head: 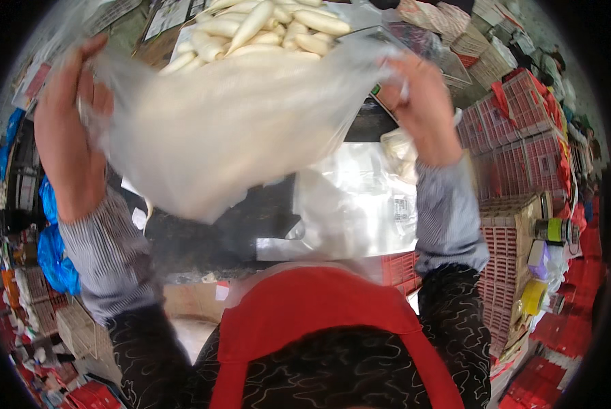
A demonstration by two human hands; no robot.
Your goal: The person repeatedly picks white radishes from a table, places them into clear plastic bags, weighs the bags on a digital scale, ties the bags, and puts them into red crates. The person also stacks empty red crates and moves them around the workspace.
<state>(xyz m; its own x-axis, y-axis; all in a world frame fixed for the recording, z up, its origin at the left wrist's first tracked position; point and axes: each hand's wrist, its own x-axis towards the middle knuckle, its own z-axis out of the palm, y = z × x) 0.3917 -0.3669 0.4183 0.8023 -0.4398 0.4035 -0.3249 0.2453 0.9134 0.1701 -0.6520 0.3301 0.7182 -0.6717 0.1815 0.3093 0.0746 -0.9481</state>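
Note:
Stretched between my two raised hands is a translucent plastic bag (223, 128), blurred by motion. My left hand (70, 133) grips its left edge, and my right hand (420, 105) pinches the upper right corner. Whitish shapes show through the film; whether they are inside it or behind it I cannot tell. Just past the bag lies a heap of white radishes (264, 30), partly covered by it. Beneath, a stack of clear plastic bags (356, 199) lies flat on the dark tabletop (223, 240).
Stacked red plastic crates (515, 128) rise to my right, with another crate (497, 276) nearer me holding a yellow tape roll (533, 297) and a jar with a green band (553, 230). Blue plastic bags (55, 255) hang at the left. A crumpled clear bag (400, 148) lies beside the stack.

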